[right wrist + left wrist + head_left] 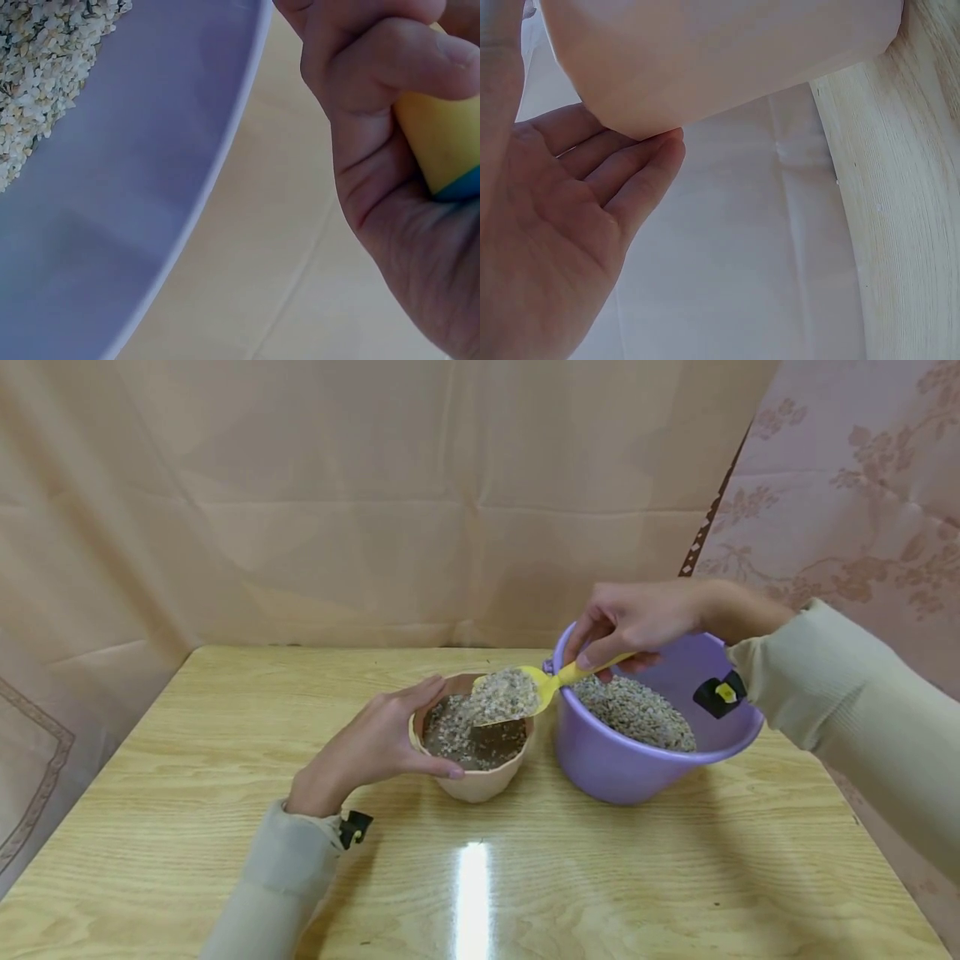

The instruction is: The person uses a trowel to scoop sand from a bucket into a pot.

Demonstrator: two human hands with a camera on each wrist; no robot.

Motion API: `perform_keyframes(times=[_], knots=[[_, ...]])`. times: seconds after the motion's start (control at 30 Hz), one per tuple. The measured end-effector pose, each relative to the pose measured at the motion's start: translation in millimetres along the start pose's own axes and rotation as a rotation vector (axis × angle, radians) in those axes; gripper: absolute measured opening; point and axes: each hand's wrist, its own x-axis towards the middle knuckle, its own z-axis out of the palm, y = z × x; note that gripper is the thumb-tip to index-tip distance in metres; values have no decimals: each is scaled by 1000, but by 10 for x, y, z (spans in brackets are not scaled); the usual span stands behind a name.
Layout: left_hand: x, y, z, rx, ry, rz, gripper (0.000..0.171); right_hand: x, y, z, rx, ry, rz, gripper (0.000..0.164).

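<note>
A yellow hand trowel (551, 685), heaped with small pale gravel (508, 693), is tilted over a cream flowerpot (480, 787). My right hand (637, 620) grips its handle (433, 142), above the rim of a purple bucket (626, 772). Gravel lies inside the pot over a brownish bottom, thicker on the left side. With thumb at the near rim and fingers round the far left side, my left hand (375, 735) holds the pot. The left wrist view shows its fingers (641, 169) against the pot's wall; the pot's inside is hidden there.
More gravel (637, 714) fills the lower part of the bucket, just right of the pot. Both stand on a light wooden table (225, 760). A beige curtain (337, 527) hangs behind its far edge, and a floral cloth (847, 510) at the right.
</note>
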Motion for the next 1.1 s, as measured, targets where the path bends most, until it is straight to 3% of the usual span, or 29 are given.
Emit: perform_keyframes(times=[1.1], knots=[[-27,-6,-38,33,-12,-44,122,123,-350,-41,-169,-20,86,22]])
